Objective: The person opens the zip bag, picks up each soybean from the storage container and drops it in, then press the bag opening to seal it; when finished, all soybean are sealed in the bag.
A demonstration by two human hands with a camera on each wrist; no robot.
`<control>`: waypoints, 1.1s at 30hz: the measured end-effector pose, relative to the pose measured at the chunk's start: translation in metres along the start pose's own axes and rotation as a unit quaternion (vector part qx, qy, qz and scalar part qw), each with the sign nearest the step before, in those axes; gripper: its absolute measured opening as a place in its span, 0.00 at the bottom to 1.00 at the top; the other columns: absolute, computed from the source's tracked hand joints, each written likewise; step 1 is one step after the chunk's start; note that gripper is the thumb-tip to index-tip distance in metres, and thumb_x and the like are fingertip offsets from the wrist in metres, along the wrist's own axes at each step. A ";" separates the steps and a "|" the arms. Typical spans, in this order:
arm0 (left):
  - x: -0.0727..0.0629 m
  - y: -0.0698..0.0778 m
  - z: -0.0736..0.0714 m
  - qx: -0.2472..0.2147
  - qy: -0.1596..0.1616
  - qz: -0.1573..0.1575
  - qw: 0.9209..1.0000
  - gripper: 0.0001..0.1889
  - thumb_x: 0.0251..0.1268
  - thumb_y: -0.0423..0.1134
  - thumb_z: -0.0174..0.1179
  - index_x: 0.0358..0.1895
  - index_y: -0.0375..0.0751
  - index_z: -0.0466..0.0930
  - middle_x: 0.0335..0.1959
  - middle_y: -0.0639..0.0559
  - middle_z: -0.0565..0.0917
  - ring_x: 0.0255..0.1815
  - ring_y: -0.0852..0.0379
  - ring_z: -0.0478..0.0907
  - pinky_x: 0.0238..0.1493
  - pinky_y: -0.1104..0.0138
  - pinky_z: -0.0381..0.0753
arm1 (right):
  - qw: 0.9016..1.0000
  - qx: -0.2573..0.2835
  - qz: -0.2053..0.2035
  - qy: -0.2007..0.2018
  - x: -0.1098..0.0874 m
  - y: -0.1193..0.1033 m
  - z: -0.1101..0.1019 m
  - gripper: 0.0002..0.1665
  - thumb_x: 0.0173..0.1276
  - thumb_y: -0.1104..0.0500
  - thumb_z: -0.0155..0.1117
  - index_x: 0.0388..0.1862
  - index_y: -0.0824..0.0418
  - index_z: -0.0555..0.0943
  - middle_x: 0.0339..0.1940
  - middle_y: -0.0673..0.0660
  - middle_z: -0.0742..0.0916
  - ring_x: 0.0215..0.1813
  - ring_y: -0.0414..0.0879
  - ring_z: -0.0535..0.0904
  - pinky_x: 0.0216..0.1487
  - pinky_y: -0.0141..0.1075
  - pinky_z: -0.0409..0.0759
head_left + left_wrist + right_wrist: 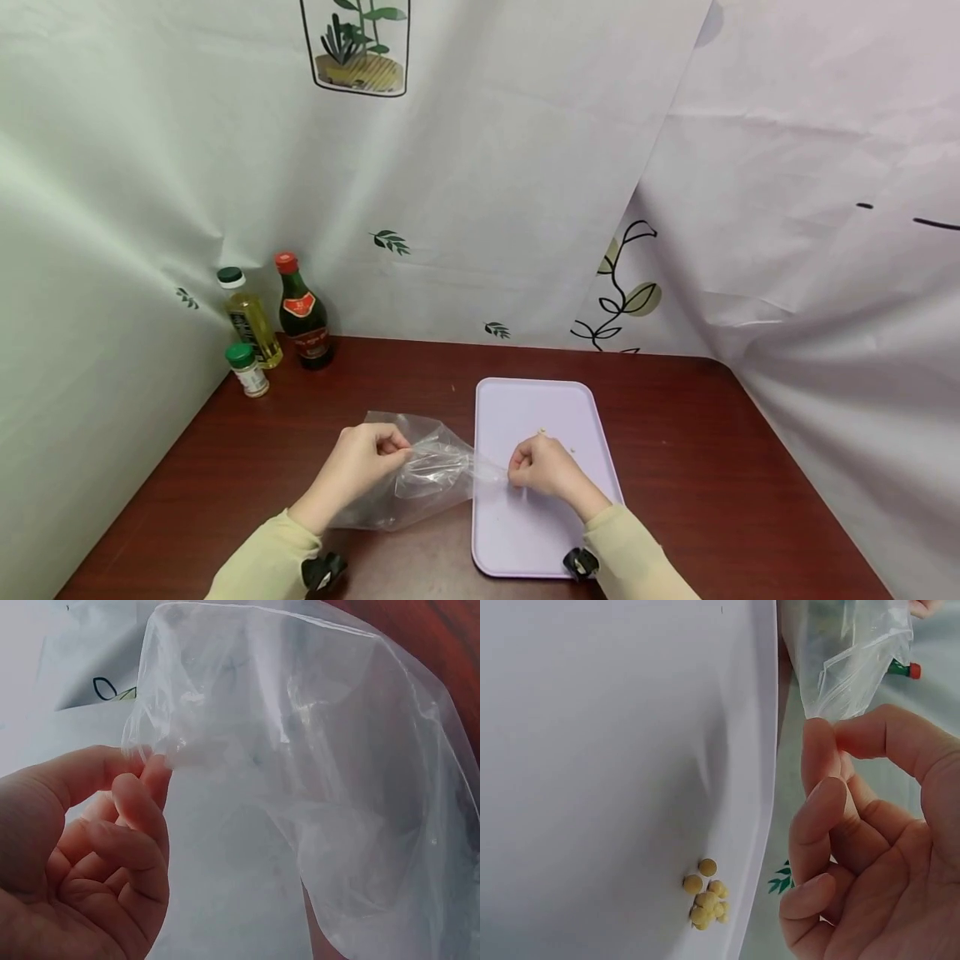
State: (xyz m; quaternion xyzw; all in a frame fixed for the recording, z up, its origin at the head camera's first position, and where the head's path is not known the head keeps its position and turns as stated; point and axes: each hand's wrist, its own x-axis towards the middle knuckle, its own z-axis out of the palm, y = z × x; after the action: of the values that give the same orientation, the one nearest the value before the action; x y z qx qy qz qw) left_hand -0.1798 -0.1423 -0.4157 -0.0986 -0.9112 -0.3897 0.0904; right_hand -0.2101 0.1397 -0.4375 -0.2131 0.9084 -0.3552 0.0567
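A clear plastic bag (435, 467) stretches between both hands, partly over the tray's left edge. My left hand (367, 457) pinches the bag between thumb and forefinger; the left wrist view shows the film (360, 750) fanning out from those fingertips. Above the lilac tray (517, 533), my right hand (547, 467) pinches the other side of the bag, its remaining fingers loosely curled. Several small round yellowish beans (705, 904) lie in a little cluster on the tray in the right wrist view, mostly hidden behind the right hand in the head view.
At the back left of the dark red table (697, 467) stand an oil bottle (255, 325), a dark green bottle with a red cap (303, 321) and a small green-capped jar (249, 373). A printed white cloth (465, 208) hangs behind and along the sides.
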 end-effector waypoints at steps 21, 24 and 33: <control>-0.002 0.007 0.028 0.065 0.081 0.042 0.994 0.07 0.47 0.30 0.69 0.21 0.46 0.83 0.16 0.60 0.81 0.19 0.66 0.76 0.22 0.73 0.76 | 0.999 0.029 -0.001 0.027 0.005 -0.002 0.014 0.04 0.55 0.63 0.67 0.23 0.62 0.83 0.17 0.49 0.83 0.20 0.32 0.71 0.21 0.25 0.70; -0.002 0.008 0.030 0.063 0.084 0.044 0.994 0.07 0.47 0.30 0.68 0.21 0.46 0.83 0.15 0.61 0.80 0.19 0.67 0.75 0.22 0.73 0.76 | 0.999 0.040 0.003 0.036 0.002 0.001 0.010 0.04 0.55 0.62 0.69 0.25 0.62 0.84 0.18 0.49 0.83 0.21 0.33 0.72 0.21 0.25 0.71; -0.002 0.010 0.034 0.056 0.098 0.053 0.992 0.08 0.47 0.28 0.67 0.19 0.46 0.81 0.14 0.61 0.77 0.17 0.69 0.69 0.18 0.76 0.71 | 0.995 0.036 0.054 0.069 -0.004 0.017 -0.003 0.04 0.51 0.63 0.71 0.26 0.61 0.83 0.18 0.49 0.83 0.21 0.35 0.72 0.21 0.27 0.71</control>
State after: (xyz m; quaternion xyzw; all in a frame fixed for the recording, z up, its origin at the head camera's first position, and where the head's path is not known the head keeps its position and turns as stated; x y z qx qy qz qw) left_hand -0.1787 -0.1107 -0.4320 -0.1031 -0.9117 -0.3407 0.2052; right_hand -0.2135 0.1543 -0.4467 -0.1361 0.9070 -0.3981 0.0204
